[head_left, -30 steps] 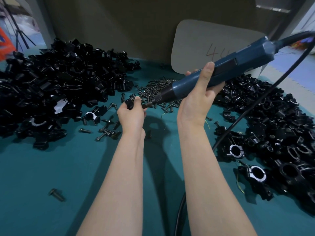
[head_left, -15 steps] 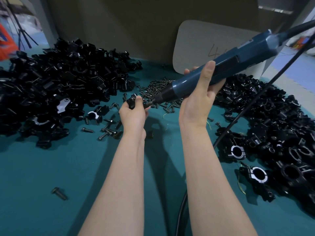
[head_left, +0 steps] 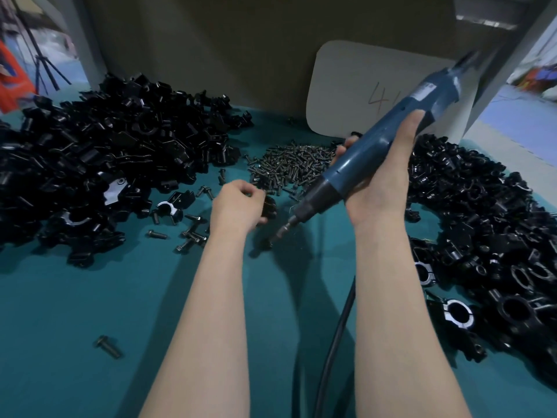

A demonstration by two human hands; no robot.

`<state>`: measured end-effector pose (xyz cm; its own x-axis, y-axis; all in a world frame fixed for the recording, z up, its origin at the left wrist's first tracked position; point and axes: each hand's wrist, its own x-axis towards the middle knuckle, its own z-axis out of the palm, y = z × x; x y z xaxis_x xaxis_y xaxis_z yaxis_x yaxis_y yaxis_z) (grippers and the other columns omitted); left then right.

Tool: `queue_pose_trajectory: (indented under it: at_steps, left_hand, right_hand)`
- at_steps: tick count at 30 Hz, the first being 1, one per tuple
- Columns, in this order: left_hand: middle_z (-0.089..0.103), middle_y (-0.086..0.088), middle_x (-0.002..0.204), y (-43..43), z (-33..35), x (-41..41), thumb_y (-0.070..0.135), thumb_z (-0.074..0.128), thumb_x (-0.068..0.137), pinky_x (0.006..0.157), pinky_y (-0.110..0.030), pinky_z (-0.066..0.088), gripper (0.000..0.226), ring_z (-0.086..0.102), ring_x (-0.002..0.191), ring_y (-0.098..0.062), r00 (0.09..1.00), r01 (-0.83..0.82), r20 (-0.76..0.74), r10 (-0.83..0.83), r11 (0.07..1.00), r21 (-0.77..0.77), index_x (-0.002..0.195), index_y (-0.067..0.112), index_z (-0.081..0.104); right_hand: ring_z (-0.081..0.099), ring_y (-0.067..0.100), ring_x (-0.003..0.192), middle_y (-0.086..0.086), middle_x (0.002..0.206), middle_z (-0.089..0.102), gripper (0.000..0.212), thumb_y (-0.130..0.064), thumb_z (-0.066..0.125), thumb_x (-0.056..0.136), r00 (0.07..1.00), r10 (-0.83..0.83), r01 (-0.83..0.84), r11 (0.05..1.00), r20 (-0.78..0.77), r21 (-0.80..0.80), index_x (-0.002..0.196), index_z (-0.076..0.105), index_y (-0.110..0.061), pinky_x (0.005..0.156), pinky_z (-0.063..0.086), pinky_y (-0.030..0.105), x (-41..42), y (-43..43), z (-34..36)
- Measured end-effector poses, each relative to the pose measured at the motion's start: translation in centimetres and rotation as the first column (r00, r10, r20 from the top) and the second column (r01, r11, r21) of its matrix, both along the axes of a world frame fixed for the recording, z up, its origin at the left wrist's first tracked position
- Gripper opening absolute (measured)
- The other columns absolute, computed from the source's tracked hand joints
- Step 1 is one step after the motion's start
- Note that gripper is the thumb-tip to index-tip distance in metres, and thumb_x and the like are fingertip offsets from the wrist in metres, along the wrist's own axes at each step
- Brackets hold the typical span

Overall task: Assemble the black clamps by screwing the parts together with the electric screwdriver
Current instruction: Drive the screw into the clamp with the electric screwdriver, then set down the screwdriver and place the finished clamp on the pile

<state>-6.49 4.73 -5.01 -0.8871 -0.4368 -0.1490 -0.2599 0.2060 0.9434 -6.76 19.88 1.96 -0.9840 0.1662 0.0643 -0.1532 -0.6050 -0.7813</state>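
Right hand (head_left: 379, 188) is wrapped firmly round the blue electric screwdriver (head_left: 373, 146), thumb lying up along the body and fingertips peeking round the far side. The tool is tilted, with its bit (head_left: 284, 230) aimed down toward the left hand but hanging just short of it, touching nothing I can make out. Left hand (head_left: 236, 208) has its fingers curled in on a black clamp piece (head_left: 269, 205), which sticks out on the side facing the bit. There's a dark blurry blob right under the bit tip, and I honestly can't tell what it is.

Room-wise, the bare teal table (head_left: 60, 327) is all on the near side of both hands. Left of the left hand are a few loose screws (head_left: 190, 233), then the big pile of clamp parts (head_left: 105, 152). Past the hands sits the screw heap (head_left: 289, 167). The heap of clamps (head_left: 482, 236) crowds right up to the right wrist. The cable (head_left: 337, 330) runs along under the right forearm.

The pale card (head_left: 355, 86) behind the tool has a handwritten "4", the rest hidden. The sticker (head_left: 423, 89) on the screwdriver is too blurry to read.
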Motion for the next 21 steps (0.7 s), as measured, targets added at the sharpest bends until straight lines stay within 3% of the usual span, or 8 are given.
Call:
queue_pose_trajectory:
  at_steps: [1,3,6,9,11,13,16,21]
  left_hand:
    - [0.063,0.004,0.082,-0.2,-0.1,0.0,0.019,0.052,0.096,0.078,-0.039,0.06,0.019,0.072,0.069,-0.019,0.999,-0.02,-0.037,0.022,0.999,0.049,0.081,0.03,0.056]
    - [0.063,0.003,0.086,-0.2,0.1,0.1,0.012,0.051,0.097,0.079,-0.036,0.058,0.024,0.07,0.081,-0.021,0.99,-0.065,-0.11,0.092,0.973,0.223,0.083,0.031,0.058]
    - [0.066,-0.006,0.095,0.3,0.5,0.4,0.0,0.045,0.098,0.072,-0.024,0.058,0.028,0.068,0.087,-0.025,0.974,-0.051,-0.158,0.16,0.843,0.536,0.087,0.022,0.06]
    - [0.066,-0.011,0.1,0.9,0.8,0.6,0.0,0.042,0.1,0.075,-0.026,0.058,0.023,0.07,0.081,-0.025,0.969,-0.006,-0.177,0.171,0.734,0.68,0.092,0.018,0.056]
    - [0.066,-0.011,0.098,0.9,0.9,0.7,0.001,0.042,0.101,0.073,-0.026,0.059,0.019,0.071,0.08,-0.023,0.965,0.016,-0.189,0.183,0.677,0.736,0.094,0.016,0.053]
    - [0.066,-0.012,0.097,0.8,1.0,0.7,0.002,0.042,0.102,0.07,-0.025,0.059,0.017,0.072,0.076,-0.022,0.961,0.059,-0.21,0.181,0.606,0.794,0.096,0.014,0.052]
    - [0.069,-0.012,0.095,0.8,1.2,0.8,0.002,0.041,0.102,0.067,-0.024,0.059,0.016,0.073,0.072,-0.021,0.96,0.12,-0.239,0.145,0.56,0.819,0.101,0.011,0.054]
    - [0.071,-0.011,0.094,1.2,1.2,1.0,0.004,0.043,0.102,0.067,-0.022,0.059,0.016,0.073,0.071,-0.021,0.96,0.159,-0.257,0.107,0.547,0.822,0.103,0.011,0.058]
  right_hand:
    - [0.064,0.016,0.07,0.004,0.095,0.062,0.055,-0.053,0.053,0.09,0.998,-0.014,0.009,0.997,0.057,0.078,0.127,0.045,-0.013,0.067,0.056,0.03,-0.3,0.5,-0.1]
    - [0.064,0.017,0.07,0.008,0.111,0.056,0.063,-0.027,0.069,0.086,0.986,-0.024,-0.02,0.965,0.163,0.261,0.135,0.032,-0.013,0.065,0.058,0.03,-0.8,1.3,-0.7]
    - [0.063,0.02,0.073,0.015,0.117,0.054,0.068,0.003,0.066,0.083,0.941,-0.031,-0.138,0.874,0.337,0.466,0.137,0.026,-0.008,0.065,0.059,0.03,-1.5,1.5,-2.6]
    - [0.059,0.027,0.097,0.012,0.119,0.052,0.075,-0.005,0.069,0.084,0.927,-0.108,-0.147,0.778,0.36,0.61,0.141,0.021,-0.01,0.084,0.054,0.039,-2.1,1.0,-4.6]
    - [0.055,0.03,0.11,0.012,0.126,0.052,0.082,-0.018,0.072,0.083,0.931,-0.202,-0.117,0.621,0.302,0.775,0.144,0.018,-0.011,0.096,0.047,0.041,-2.4,0.8,-5.4]
    - [0.05,0.033,0.117,0.01,0.13,0.052,0.084,-0.034,0.072,0.082,0.928,-0.276,-0.115,0.426,0.251,0.897,0.145,0.02,-0.012,0.096,0.042,0.036,-2.6,0.6,-6.0]
    - [0.036,0.038,0.126,0.014,0.138,0.044,0.081,-0.051,0.065,0.083,0.91,-0.349,-0.172,0.177,0.226,0.969,0.143,0.027,-0.013,0.099,0.034,0.041,-2.6,0.0,-6.4]
    - [0.033,0.037,0.128,0.018,0.142,0.032,0.077,-0.05,0.064,0.085,0.918,-0.341,-0.161,0.15,0.203,0.976,0.141,0.029,-0.01,0.103,0.032,0.043,-2.6,0.0,-6.2]
